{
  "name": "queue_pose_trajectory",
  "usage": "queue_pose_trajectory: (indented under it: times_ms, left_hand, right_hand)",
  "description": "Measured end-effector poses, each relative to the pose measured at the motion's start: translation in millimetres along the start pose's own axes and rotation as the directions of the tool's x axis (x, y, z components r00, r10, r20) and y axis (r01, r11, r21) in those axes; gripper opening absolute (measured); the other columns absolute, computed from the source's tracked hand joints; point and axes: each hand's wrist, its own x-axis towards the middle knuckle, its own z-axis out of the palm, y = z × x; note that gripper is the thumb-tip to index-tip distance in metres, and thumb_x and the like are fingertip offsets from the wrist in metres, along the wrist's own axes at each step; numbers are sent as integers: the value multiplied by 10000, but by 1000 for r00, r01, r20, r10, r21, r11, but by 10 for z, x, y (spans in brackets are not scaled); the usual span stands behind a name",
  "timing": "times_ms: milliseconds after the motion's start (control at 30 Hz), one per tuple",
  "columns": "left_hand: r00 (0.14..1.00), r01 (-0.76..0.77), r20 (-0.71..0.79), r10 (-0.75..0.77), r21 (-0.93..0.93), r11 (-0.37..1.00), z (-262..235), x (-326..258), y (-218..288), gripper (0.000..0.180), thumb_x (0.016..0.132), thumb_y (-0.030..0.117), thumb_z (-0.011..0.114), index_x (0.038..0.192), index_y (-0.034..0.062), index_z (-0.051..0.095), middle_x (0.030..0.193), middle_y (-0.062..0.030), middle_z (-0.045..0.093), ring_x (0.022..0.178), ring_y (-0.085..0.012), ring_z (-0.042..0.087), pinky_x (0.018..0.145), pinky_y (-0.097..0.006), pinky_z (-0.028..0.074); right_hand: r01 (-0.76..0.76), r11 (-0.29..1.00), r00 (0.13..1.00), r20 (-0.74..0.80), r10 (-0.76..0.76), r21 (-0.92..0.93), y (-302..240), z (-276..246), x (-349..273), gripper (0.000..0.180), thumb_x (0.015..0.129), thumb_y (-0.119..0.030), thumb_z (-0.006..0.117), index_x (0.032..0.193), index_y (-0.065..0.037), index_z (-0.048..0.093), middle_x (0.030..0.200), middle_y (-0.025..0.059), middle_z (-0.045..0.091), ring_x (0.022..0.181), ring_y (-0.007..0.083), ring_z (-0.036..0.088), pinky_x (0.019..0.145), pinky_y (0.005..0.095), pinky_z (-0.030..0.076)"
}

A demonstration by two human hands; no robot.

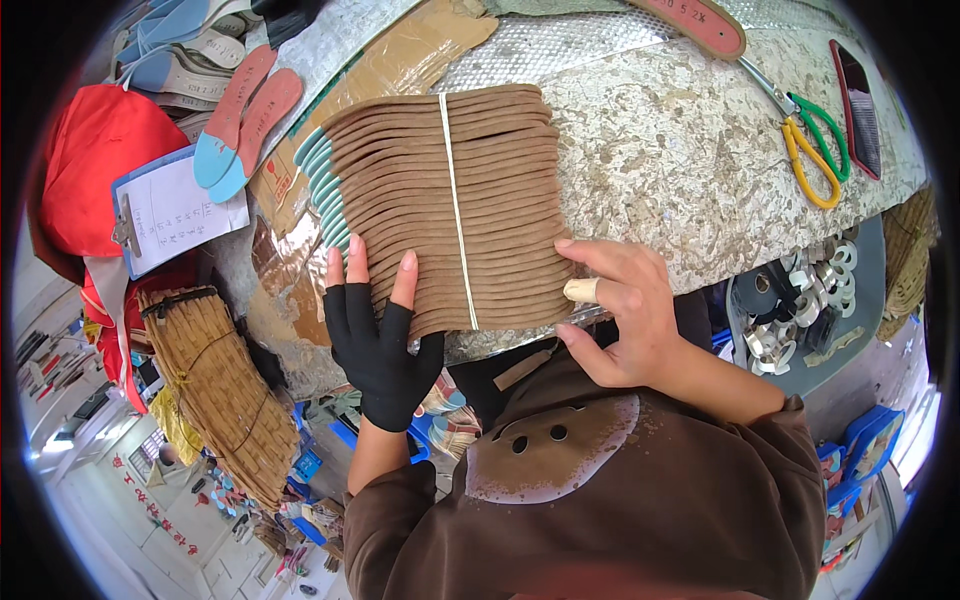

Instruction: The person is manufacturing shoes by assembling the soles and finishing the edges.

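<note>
A bundle of brown, suede-like insoles stands edge-up on the worn table, bound by one white band. Pale teal tips show along its far left edge. My left hand, in a black fingerless glove, lies spread over the bundle's near left corner, fingertips touching it. At the near right edge my right hand is bare, with tan tape round one finger. Its index fingertip and thumb sit apart against the bundle's side. No fingers are wrapped around it.
Scissors with yellow and green handles lie right, beside a phone. Pink-and-blue insoles, a clipboard and a red bag are at left. A grey bin of tape rolls stands below the table's right edge.
</note>
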Motion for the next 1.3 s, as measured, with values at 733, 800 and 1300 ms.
queue_pose_trajectory:
  times_ms: [733, 800, 1300]
  left_hand:
    - [1000, -11, 13, 11, 3, 1000, -17, 7, 3, 741, 620, 206, 739, 1354, 174, 642, 1516, -258, 432, 1375, -495, 410, 1103, -549, 372]
    - [1000, -11, 14, 11, 8, 1000, -17, 1, 6, 739, 622, 209, 737, 1354, 172, 642, 1516, -259, 432, 1374, -497, 410, 1103, -551, 371]
    - [1000, -19, 2, 19, 10, 1000, -18, 11, 0, 682, 673, 234, 725, 1346, 163, 643, 1515, -261, 434, 1367, -503, 419, 1103, -557, 374]
  right_hand:
    - [38, 998, 999, -2, -38, -47, 37, 16, 238, 478, 771, -170, 795, 1140, -49, 516, 1350, 209, 576, 1087, 348, 610, 878, 440, 449]
    - [36, 997, 999, 12, -35, -65, 34, -3, 251, 475, 773, -179, 795, 1137, -52, 518, 1354, 200, 577, 1086, 344, 609, 878, 442, 448]
    - [20, 998, 1000, 9, -20, -63, 20, 21, 368, 513, 798, -229, 787, 1197, -41, 524, 1353, 220, 527, 1223, 380, 565, 975, 475, 435]
